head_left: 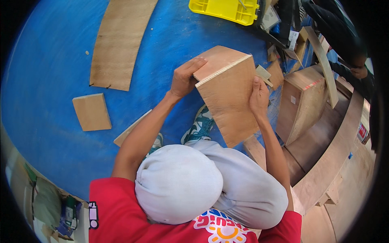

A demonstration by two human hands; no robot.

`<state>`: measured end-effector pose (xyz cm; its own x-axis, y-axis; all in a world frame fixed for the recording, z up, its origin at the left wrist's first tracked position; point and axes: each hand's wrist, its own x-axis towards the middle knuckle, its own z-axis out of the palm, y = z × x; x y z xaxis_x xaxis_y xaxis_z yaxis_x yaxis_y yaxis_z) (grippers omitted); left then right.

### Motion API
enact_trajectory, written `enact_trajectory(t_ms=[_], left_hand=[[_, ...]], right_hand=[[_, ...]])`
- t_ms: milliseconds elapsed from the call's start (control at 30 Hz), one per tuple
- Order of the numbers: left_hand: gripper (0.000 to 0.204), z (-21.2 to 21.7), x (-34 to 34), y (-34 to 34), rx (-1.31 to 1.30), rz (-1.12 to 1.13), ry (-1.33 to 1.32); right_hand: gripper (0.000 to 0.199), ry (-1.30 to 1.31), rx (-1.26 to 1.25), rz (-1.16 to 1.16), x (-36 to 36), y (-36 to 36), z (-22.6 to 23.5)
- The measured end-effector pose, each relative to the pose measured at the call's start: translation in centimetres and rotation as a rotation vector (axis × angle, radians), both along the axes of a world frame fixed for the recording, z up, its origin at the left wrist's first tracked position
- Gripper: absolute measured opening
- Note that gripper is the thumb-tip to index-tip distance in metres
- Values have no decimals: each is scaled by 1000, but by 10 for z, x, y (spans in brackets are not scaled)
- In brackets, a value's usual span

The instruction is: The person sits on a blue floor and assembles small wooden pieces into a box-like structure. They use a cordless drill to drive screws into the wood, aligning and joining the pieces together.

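plywood piece (229,97) is up in both hands, over the blue sheet (44,137) and beyond the bent knees (178,182); whether its lower corner rests on anything, we cannot tell. progress: we see two faces meeting at a pale, layered edge — we read this corner as formed, but we make out no fastener and cannot say whether it is fixed or merely held together. what is left we can only estimate: a square board (92,112) and a long board (119,44) lie apart at the left, unattached, and we cannot judge whether they belong with the piece. we note no tool in either hand.

pose: the left forearm slants up and inward; the left hand (188,77) bends over the upper-left corner, fingers close together and clamped on the smaller upper face, thumb not clear to us. the right forearm rises, leaning inward, and the right hand (259,97) grips the right edge — thumb up along the large face, the other fingers mostly hidden, so we cannot tell their spread. we judge the piece steadied from both sides, at a tilt.
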<state>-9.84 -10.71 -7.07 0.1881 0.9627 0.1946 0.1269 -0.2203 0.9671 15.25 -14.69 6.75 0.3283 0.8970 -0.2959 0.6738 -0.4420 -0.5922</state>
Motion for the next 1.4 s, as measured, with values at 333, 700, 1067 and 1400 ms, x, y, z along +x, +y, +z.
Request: enact_trajectory(t_ms=[333,700,1067,1400], left_hand=[[48,-3,1,0,4,26,-4],[53,25,-6,7,-74,-58,-46],[56,30,-7,13,-4,-171,-87],[59,21,-10,12,-11,-179,-54]], right_hand=[[56,34,31,-18,7,5,0],[57,-63,56,50,12,9,-5],[53,-31,37,34,2,6,-5],[54,-41,9,39,6,8,-1]])
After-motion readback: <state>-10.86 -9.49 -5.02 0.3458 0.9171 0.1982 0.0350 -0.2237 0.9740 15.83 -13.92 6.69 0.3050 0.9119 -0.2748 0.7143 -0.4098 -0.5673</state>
